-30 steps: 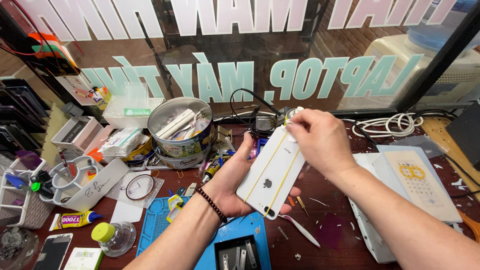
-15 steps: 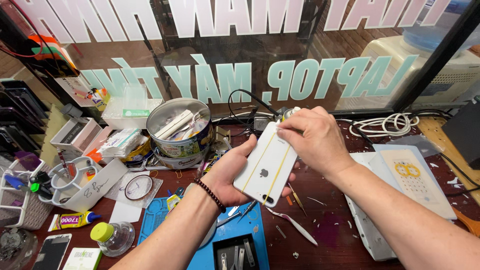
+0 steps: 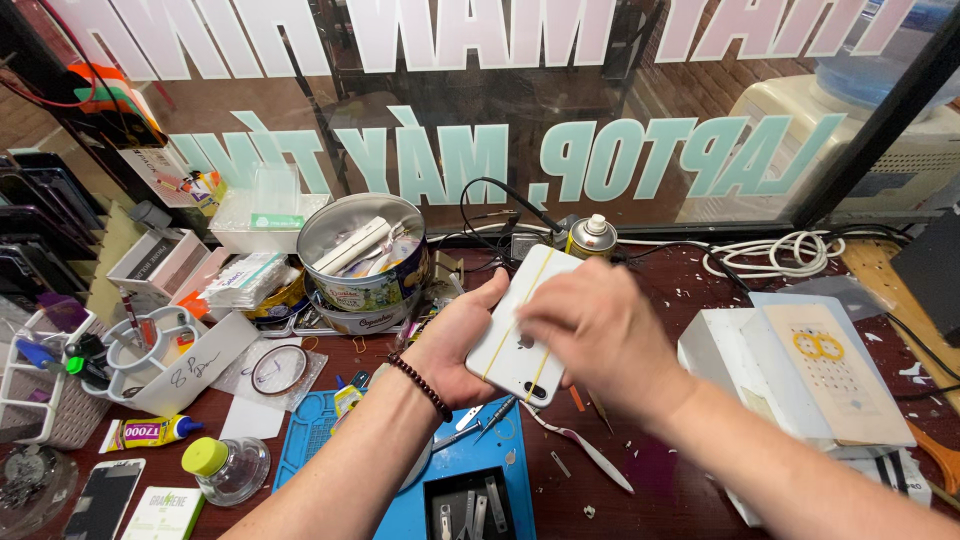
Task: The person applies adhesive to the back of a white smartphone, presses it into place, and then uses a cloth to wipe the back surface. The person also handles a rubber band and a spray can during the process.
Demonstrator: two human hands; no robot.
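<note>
My left hand [image 3: 462,340] holds a white phone [image 3: 516,335] back side up, tilted over the workbench, with yellow rubber bands running along its length. My right hand [image 3: 598,338] is blurred with motion and lies over the phone's right side, fingers on it. A dark bead bracelet [image 3: 420,385] is around my left wrist. Under the hands lies a blue work mat [image 3: 470,470] with small metal tools.
A round tin [image 3: 364,262] full of parts stands behind the left hand. A small metal can [image 3: 592,236] and white coiled cable [image 3: 775,252] sit near the window. White boxes [image 3: 800,375] lie at right. A glue tube [image 3: 150,432], jar [image 3: 226,468] and trays at left.
My right hand has slid down from the phone's top end onto its right side. The phone sits lower and tilted more toward me in my left hand.
</note>
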